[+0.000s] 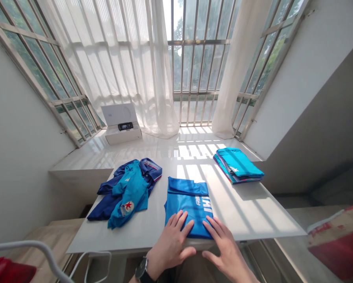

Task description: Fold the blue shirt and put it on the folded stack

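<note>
Head view

- The left hand, a black-strapped wristwatch on its wrist, lies open and flat, fingers spread, pressing palm-down on the lower part of the folded bright blue shirt. It has no grip on the cloth.
- The right hand is open too, its fingers fanned and resting on the shirt's lower right corner, with nothing pinched or held.
- The folded bright blue shirt sits near the front edge of the white worktop, between both hands and the other clothes. Its top is turned over in a band, and white lettering runs down its face.
- To the left, just beside it, lies a crumpled heap of navy and turquoise sports clothing, with a red star badge on one turquoise sleeve.
- To the right, well apart, sits a neat stack of folded turquoise and navy shirts at the far corner of the worktop.
- Beyond the worktop, a white open-lidded box holding a dark handheld device stands on a glossy white window ledge.
- Sheer white curtains hang before a barred metal-framed window, and sunlight throws striped shadows across the worktop.
- At the lower left are a white curved rail and a red cloth; at the lower right is a red and tan cardboard box.
</note>
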Demonstrator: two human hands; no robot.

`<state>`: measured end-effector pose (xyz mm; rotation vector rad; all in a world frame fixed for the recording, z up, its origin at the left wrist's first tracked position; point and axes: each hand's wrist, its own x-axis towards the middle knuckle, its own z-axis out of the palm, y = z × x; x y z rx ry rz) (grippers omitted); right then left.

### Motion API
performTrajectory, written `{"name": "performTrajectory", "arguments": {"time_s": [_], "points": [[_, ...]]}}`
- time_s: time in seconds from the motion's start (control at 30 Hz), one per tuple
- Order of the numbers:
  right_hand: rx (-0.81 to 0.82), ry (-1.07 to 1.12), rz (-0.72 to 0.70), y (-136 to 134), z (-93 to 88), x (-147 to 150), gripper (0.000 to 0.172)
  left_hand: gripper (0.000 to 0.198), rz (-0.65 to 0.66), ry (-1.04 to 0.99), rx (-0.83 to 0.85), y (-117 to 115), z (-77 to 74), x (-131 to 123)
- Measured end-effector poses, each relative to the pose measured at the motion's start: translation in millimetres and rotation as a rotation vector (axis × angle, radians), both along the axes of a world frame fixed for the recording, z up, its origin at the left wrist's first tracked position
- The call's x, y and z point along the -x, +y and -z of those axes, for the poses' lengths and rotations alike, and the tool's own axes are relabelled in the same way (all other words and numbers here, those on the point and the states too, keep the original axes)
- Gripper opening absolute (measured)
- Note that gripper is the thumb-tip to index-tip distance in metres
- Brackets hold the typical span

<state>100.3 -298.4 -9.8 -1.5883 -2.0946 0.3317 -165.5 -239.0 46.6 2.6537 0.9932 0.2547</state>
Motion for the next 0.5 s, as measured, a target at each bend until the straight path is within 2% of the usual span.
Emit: {"name": "performTrajectory", "arguments": {"time_s": [0.1, 0.2, 0.27, 0.4, 0.5], "points": [[-0.039, 0.01, -0.038, -4, 11.6, -9, 0.064, 0.088, -0.046, -0.003, -0.038, -12, 8.8, 10], [-0.104, 0.087, -0.079, -8, 17.8, -14, 0.056, 0.074, -0.099, -0.035, -0.09, -21, 19.3, 20], [-0.12, 0.156, -0.091, -9, 15.0, -15, 0.05, 0.065, -0.122, -0.095, -0.092, -26, 22.0, 23], [-0.123, 0.281, -0.034, -6, -1.9, -13, 0.052, 0.051, -0.155, -0.275, -0.011, -28, 12.8, 26], [-0.085, 0.365, 0.03, 1, -14.0, -10, 0.051, 0.047, -0.212, -0.416, 0.085, -20, 1.4, 30]]}}
